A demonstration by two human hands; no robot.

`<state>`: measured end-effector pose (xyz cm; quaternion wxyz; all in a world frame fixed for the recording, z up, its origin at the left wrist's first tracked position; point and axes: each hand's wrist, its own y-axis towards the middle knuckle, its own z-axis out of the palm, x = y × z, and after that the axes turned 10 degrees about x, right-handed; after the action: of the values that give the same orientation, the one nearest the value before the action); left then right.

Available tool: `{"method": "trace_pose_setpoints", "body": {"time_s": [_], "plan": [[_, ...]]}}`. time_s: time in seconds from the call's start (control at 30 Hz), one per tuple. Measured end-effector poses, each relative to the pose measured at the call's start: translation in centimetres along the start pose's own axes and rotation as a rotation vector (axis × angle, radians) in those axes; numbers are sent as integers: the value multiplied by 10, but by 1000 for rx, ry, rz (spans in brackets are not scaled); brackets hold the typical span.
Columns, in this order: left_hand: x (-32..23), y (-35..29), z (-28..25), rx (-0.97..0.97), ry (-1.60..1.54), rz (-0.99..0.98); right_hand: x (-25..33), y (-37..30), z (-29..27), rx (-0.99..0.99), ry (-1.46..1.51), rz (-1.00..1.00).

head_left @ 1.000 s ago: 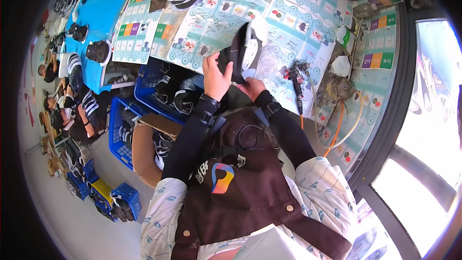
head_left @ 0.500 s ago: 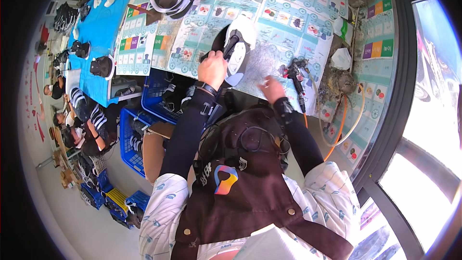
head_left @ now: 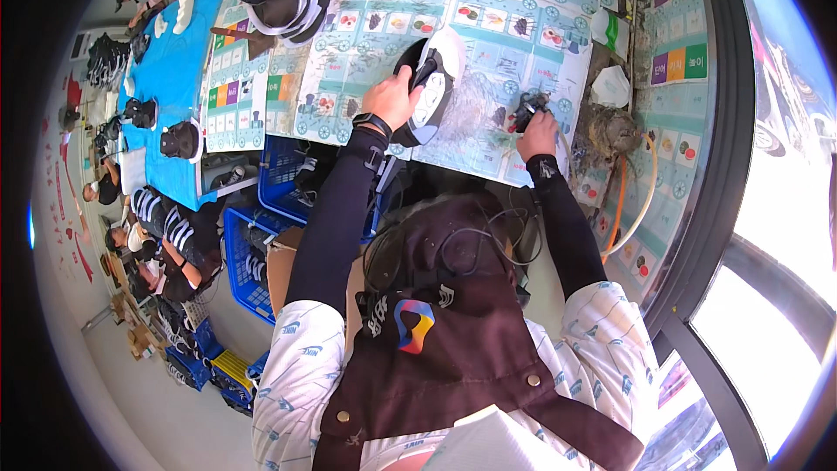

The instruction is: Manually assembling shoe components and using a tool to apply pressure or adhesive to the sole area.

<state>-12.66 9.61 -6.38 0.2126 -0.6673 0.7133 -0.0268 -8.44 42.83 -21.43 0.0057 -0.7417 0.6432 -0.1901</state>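
Note:
My left hand [head_left: 391,100] is closed on a shoe [head_left: 446,78] with a dark upper and a white sole, held tilted over the paper-covered table. The sole faces up and to the right; my fingers hide part of the upper. To the right, my right hand [head_left: 538,134] is wrapped around the lower part of a small black hand tool [head_left: 529,107], which looks like a spray gun. Its head shows above my fingers, while the grip is covered by them.
More dark shoes [head_left: 292,0] stand at the table's far left. A white-and-green bottle [head_left: 610,30] and a crumpled white piece [head_left: 612,87] are by the right wall. An orange hose [head_left: 617,201] hangs nearby. Blue crates [head_left: 248,266] stand below left; people sit beyond.
My right hand has moved right and forward from beside the tool and closed around it. The tool has turned and shifted. My left hand still holds the shoe, now tilted differently.

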Motion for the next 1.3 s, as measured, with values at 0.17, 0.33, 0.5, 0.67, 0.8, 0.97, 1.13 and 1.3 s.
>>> {"method": "trace_pose_setpoints", "body": {"time_s": [0.17,0.33,0.5,0.67,0.8,0.97,1.13,1.3], "plan": [[8,5,-3,15,22,21,53,-18,-43,-25,654,43],[4,14,-3,73,-22,-4,115,-23,-80,615,989,60],[12,19,0,59,-46,5,130,-16,-72,177,661,-63],[11,22,-1,73,-71,11,127,-17,-62,229,606,-243],[8,22,-6,79,-85,27,128,-12,-76,99,663,-88],[13,23,-5,86,-69,44,126,-13,-79,240,590,-273],[7,25,-10,102,-50,15,113,-11,-71,73,650,-84],[-2,32,-33,135,-60,-63,110,-15,-73,214,595,-202]]}}
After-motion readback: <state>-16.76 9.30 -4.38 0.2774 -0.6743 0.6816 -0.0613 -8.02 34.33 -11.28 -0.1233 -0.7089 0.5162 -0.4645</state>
